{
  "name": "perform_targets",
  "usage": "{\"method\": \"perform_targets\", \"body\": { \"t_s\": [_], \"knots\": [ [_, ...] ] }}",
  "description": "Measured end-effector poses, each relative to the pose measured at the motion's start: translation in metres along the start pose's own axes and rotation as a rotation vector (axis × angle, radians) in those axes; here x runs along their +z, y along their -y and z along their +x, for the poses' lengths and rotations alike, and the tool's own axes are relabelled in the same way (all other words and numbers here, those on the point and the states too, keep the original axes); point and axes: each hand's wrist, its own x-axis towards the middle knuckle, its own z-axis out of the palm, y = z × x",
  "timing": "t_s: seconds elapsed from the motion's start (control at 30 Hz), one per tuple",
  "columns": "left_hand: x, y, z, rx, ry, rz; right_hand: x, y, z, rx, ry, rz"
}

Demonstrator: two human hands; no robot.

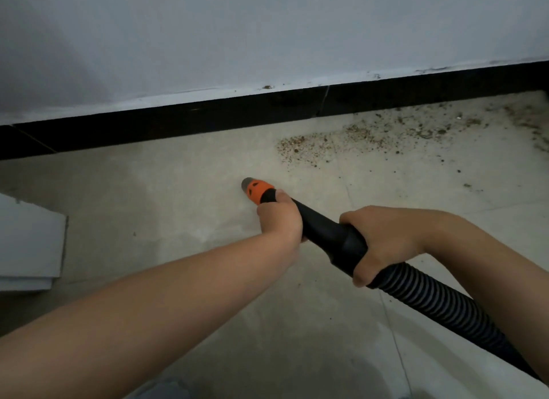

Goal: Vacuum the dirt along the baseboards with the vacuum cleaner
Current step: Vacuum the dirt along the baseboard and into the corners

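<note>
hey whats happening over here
A person is vacuuming beside the black baseboard. The left hand grips the vacuum tube just behind its orange nozzle, and the right hand holds it where the ribbed hose joins. The scattered dirt lies to the nozzle's right, not yet reached.

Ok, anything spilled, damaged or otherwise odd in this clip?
Yes. Brown crumbly dirt lies scattered on the floor by the black baseboard, right of the vacuum nozzle. Specks sit on the baseboard's top edge, where the wall paint looks chipped.

Two hands (280, 217) – one vacuum hose (430, 297)
</note>
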Motion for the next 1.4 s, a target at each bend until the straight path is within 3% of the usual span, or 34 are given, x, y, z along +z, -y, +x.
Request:
{"method": "perform_targets", "body": {
  "t_s": [0.23,0.5,0.87,1.4],
  "knots": [
    [0.040,0.001,-0.003,0.064,0.059,0.204,0.003,-0.034,-0.013,0.070,-0.037,0.087],
    [0.061,-0.006,0.009,0.095,0.091,0.204,-0.017,-0.053,0.002,0.060,0.131,0.190],
    [0.056,-0.030,0.030,0.140,0.075,0.197,-0.029,-0.050,0.028,-0.019,0.097,0.256],
    [0.052,-0.040,0.050,0.273,0.052,0.356,-0.007,-0.038,0.046,0.011,-0.128,0.367]
  ]
}}
